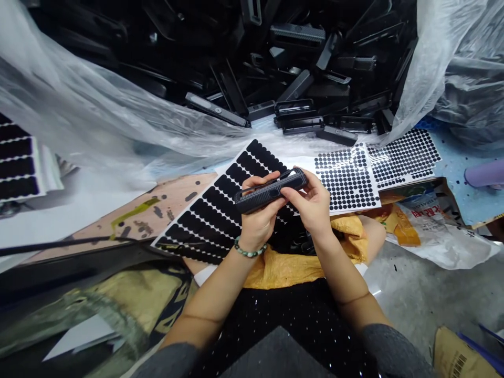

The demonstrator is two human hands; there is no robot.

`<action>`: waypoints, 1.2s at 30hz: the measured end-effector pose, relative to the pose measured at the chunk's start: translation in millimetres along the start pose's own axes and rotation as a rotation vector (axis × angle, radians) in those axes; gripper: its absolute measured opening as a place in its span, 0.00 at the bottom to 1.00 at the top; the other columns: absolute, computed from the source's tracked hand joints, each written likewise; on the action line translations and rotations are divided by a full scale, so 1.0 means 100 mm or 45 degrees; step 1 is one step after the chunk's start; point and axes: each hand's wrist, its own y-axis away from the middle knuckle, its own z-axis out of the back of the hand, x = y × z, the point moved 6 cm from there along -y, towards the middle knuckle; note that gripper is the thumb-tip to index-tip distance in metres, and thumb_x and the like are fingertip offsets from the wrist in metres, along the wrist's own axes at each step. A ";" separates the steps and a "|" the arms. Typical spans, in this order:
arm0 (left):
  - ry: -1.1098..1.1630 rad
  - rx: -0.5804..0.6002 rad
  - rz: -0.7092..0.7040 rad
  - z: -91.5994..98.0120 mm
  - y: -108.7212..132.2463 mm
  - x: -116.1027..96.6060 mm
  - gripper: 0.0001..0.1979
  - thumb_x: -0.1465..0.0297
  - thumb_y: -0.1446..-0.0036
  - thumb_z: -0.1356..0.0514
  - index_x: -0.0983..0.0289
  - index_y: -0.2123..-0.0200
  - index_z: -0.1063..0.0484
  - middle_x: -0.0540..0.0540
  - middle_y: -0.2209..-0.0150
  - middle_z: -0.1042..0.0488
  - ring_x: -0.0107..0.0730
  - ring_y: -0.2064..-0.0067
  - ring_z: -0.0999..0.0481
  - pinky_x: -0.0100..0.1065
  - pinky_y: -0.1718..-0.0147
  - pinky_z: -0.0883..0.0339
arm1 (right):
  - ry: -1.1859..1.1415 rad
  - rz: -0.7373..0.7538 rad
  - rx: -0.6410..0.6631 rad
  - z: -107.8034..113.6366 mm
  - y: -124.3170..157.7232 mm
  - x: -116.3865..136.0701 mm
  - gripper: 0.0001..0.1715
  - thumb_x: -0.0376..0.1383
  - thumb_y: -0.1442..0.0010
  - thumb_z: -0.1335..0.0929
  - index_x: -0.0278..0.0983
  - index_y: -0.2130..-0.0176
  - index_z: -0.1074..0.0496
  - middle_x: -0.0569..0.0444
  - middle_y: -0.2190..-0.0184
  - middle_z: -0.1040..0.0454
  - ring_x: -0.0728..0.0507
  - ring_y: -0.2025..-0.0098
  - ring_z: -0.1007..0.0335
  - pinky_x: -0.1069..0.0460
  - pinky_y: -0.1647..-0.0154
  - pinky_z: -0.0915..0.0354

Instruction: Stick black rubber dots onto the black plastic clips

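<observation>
L hand (255, 223) & R hand (309, 205), fingers (260, 181) narrow, both gripping black carbon-pattern case (271, 191) held above sheet of black adhesive strips (208, 220); round-dot sheet (346, 181) just R; pile of black cases (291, 79) beyond, in clear plastic bag (79, 105).

Concrete floor (413, 299) with a printed plastic bag (437, 231) lying on it.
</observation>
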 end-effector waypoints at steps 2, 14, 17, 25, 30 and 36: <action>-0.021 0.009 0.027 0.00 0.03 0.05 0.25 0.67 0.56 0.25 0.54 0.61 0.36 0.47 0.51 0.24 0.35 0.49 0.23 0.37 0.51 0.26 | -0.033 -0.020 -0.002 0.00 -0.01 0.01 0.23 0.49 0.53 0.25 0.41 0.59 0.25 0.54 0.61 0.21 0.44 0.57 0.24 0.47 0.53 0.25; -0.917 0.378 -0.300 -0.15 -0.82 -0.13 0.15 0.75 0.47 0.39 0.61 0.54 0.27 0.54 0.51 0.26 0.45 0.46 0.28 0.42 0.46 0.32 | 0.454 0.004 0.343 0.65 0.12 -0.09 0.17 0.48 0.43 0.31 0.42 0.60 0.19 0.53 0.62 0.18 0.45 0.62 0.23 0.47 0.58 0.26; -1.112 0.585 -0.302 -0.51 -1.29 0.09 0.14 0.79 0.50 0.41 0.62 0.59 0.26 0.57 0.52 0.25 0.50 0.44 0.31 0.50 0.37 0.44 | 0.700 0.144 0.282 0.72 0.14 -0.05 0.14 0.43 0.39 0.33 0.41 0.59 0.21 0.50 0.60 0.19 0.43 0.58 0.23 0.46 0.53 0.28; -1.189 0.363 -0.319 -0.61 -1.79 0.34 0.14 0.83 0.56 0.36 0.62 0.77 0.36 0.60 0.56 0.28 0.60 0.36 0.41 0.60 0.33 0.62 | 1.111 0.209 -0.096 0.93 -0.22 -0.21 0.06 0.33 0.41 0.36 0.39 0.67 0.28 0.50 0.66 0.27 0.42 0.63 0.30 0.45 0.57 0.31; -0.635 0.272 -0.094 -0.33 -1.24 0.04 0.07 0.69 0.45 0.35 0.60 0.66 0.31 0.54 0.57 0.26 0.47 0.44 0.28 0.47 0.43 0.35 | 1.295 0.192 0.044 0.75 -0.39 -0.27 0.05 0.31 0.42 0.36 0.40 0.68 0.33 0.50 0.65 0.30 0.41 0.62 0.34 0.45 0.56 0.34; -0.085 0.180 0.475 -0.11 -0.40 0.25 0.13 0.59 0.46 0.34 0.60 0.65 0.32 0.51 0.63 0.24 0.36 0.58 0.19 0.30 0.68 0.24 | 1.057 0.056 -0.015 0.73 -0.38 -0.21 0.05 0.30 0.44 0.36 0.40 0.70 0.38 0.54 0.69 0.31 0.44 0.66 0.34 0.46 0.58 0.34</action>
